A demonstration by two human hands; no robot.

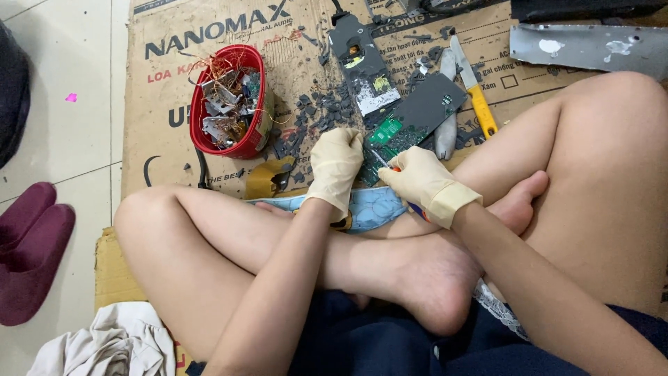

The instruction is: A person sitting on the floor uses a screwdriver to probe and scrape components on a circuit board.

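Note:
I sit cross-legged on flattened cardboard (167, 83). Both hands wear cream rubber gloves. My left hand (335, 167) presses down on the near end of a green circuit board (387, 132) with a dark grey cover. My right hand (417, 182) grips a small screwdriver (387, 166) with a red and blue handle, its metal tip touching the board between my hands. My hands rest above my crossed shins.
A red tub (259, 125) of copper wire and metal scraps stands left of the board. Dark plastic fragments (327, 108), a yellow-handled knife (476, 90), a black casing (358, 56) and a grey metal plate (591, 45) lie beyond. Maroon slippers (31, 244) and a cloth (118, 345) sit at left.

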